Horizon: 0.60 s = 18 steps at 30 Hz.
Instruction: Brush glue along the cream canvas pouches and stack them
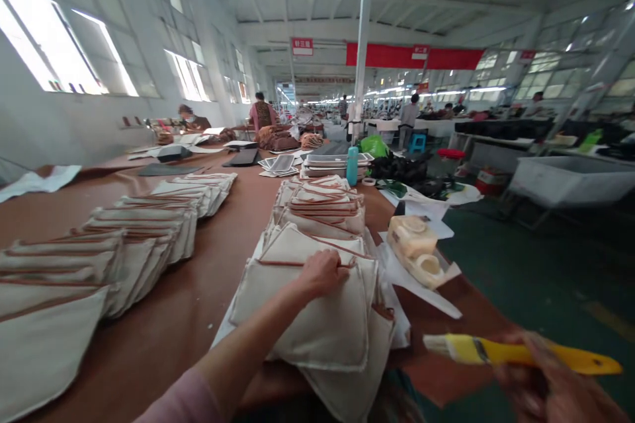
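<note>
My left hand (323, 272) rests on the near end of a long row of overlapping cream fabric pieces with brown edging. Its fingers are curled and closed at the brown-edged top of the nearest fabric piece (317, 324); the fingertips are partly hidden. At the lower right, my right hand (560, 377) grips a paintbrush (526, 351) by its yellow handle, the pale bristles pointing left toward the fabric. The brush is held apart from the pieces, above the table's right edge. Beyond it stands an open, cream-stained plastic container (414, 238) on white paper.
A second row of cream pieces (143, 238) lies to the left on the brown-covered table (213, 304). A blue bottle (352, 166) stands behind the middle row, near a metal post (361, 46). Black material (404, 168) is heaped at the right. Other people work farther back.
</note>
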Tool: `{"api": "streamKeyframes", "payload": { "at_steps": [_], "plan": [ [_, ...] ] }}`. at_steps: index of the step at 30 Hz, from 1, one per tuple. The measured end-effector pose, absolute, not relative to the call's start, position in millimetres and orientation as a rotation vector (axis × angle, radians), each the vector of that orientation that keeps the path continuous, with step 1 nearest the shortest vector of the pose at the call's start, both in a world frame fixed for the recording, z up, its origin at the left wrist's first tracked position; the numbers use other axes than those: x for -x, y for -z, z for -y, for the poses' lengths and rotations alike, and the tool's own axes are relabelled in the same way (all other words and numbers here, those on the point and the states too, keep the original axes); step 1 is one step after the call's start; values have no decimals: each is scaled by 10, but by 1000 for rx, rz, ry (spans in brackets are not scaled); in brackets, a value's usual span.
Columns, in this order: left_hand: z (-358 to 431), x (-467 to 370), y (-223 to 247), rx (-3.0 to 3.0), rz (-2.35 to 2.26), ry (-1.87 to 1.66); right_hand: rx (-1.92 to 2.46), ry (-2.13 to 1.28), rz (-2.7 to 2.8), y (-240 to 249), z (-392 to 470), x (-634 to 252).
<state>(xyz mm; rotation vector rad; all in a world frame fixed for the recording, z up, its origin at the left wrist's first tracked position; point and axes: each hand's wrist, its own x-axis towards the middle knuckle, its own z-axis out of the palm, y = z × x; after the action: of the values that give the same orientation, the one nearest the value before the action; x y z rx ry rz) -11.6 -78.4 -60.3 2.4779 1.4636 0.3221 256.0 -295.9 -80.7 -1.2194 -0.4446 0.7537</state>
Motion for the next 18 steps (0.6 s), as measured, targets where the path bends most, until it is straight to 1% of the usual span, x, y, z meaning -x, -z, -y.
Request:
{"api": "streamKeyframes", "payload": {
  "at_steps": [2,5,9,13,15,18],
  "plan": [
    [800,123,568,-2454,-1395,-320,1119,-710,368,665,2866,-2410],
    [949,190,526,-2444,-1297,-356,1010,-714,448,526,2677,-2254],
    [1191,327,574,-2545,-1156,-567,943,-700,511,488,2549,-2170],
    [1335,446,645,-2789,-1042,-765,929,-722,506,484,2648,-2126],
    [1426,511,634,-2875,-1027,-973,950,-729,468,470,2749,-2128],
    [1622,645,576,-2870,-1101,-1422,1016,-696,371,420,2913,-2173]
  ]
}}
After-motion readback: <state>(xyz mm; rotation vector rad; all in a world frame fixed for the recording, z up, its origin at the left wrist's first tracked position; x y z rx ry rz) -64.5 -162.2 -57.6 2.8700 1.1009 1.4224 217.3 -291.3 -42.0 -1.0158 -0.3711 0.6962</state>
